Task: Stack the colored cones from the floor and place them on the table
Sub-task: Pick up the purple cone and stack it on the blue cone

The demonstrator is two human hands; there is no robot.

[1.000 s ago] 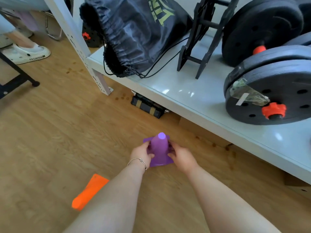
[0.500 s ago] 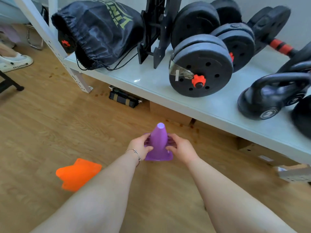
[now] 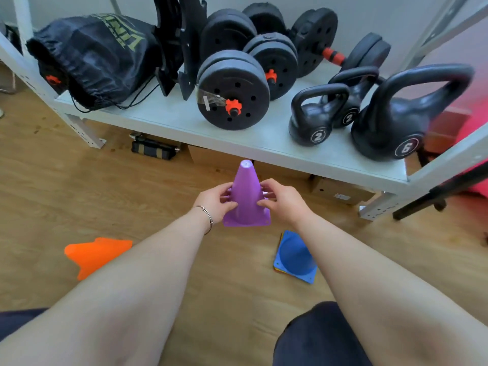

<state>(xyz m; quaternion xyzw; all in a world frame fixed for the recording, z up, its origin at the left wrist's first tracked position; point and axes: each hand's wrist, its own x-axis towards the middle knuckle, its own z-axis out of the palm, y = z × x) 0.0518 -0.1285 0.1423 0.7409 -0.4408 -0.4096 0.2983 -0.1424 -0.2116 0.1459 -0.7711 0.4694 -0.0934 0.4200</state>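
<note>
Purple cone upright at frame centre, gripped from both sides: left hand closed on its left flank, right hand closed on its right flank, fingertips wrapped round the back. Held clear of the floor, higher than half a second ago, when its base sat lower against the boards. Now in view at lower centre-right, just under the right forearm: blue cone standing on the floor, with thin edges of other colours beneath its base, possibly more cones nested under it, though too little shows to be sure. Orange cone lying on its side at lower left, in much the same spot as before. View pulled back and tilted up since the earlier frame: more of the shelf across the upper half, with a black bag at upper left, dumbbells in the middle and kettlebells at upper right. Thin bracelet on the left wrist.
</note>
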